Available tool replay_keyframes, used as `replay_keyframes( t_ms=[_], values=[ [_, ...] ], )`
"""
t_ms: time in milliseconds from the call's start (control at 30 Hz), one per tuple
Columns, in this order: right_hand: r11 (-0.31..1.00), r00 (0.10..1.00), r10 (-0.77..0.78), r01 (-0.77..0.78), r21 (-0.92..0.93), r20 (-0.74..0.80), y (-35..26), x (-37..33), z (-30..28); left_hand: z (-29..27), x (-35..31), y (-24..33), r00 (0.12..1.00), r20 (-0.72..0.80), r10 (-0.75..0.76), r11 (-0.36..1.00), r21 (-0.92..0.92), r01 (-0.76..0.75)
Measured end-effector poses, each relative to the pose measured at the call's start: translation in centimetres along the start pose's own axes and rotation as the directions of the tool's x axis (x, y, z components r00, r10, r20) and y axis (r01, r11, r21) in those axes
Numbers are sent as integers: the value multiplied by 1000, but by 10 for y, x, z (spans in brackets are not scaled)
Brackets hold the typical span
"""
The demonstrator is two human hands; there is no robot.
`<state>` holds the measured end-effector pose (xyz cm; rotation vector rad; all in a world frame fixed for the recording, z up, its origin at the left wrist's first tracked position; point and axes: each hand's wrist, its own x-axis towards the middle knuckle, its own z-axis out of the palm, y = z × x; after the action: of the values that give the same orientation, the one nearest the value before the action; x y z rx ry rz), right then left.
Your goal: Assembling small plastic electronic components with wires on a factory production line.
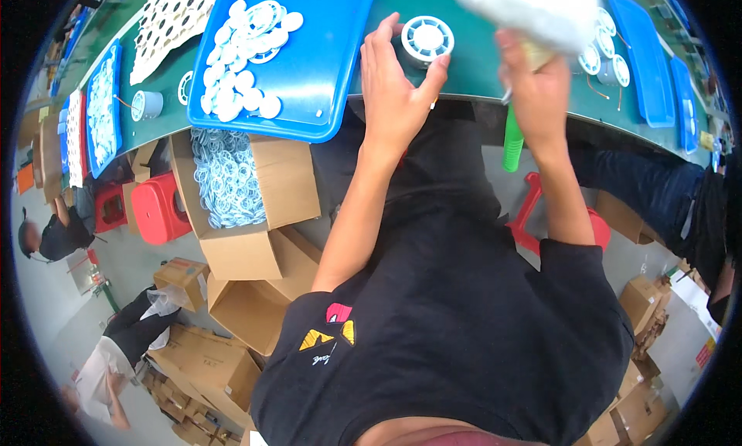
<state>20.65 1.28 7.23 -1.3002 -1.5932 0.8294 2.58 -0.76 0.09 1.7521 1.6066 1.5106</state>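
Observation:
My left hand [393, 94] is curled around a white round part with a spoked top [427, 40], which stands on the green table. Its thumb and fingers rest against the part's sides. To the right, my right hand [535, 90] grips a mallet [529, 9] and holds it raised above the table. The mallet's large white head is smeared by motion, and its green handle end [512, 143] sticks out below the hand. Left of my left hand, a blue tray [317, 83] bears a pile of small white discs [239, 56] and several spoked white rings.
A cardboard box [287, 179] of pale blue rings stands below the tray. More spoked parts [607, 52] lie at the right beside another blue tray [638, 59]. Red stools [160, 208] and cartons stand on the floor. Other people are at the left and right.

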Motion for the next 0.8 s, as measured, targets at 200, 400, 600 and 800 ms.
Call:
replay_keyframes(
  t_ms=[200,400,600,800],
  values=[
    [998,1000,-10,9,-61,-6,-3,5,-1,-3,1,-1,1000,-4,-28,999,-35,28],
    [967,994,-23,50,-251,108,14,3,5,-3,-2,-8,988,80,-129,957,-251,145],
    [997,995,-65,67,-30,79,-12,26,8,-10,4,-7,991,109,-74,985,-145,89],
    [888,967,-164,231,-397,196,22,50,22,-12,0,-7,975,155,-162,953,-231,195]
  ],
)
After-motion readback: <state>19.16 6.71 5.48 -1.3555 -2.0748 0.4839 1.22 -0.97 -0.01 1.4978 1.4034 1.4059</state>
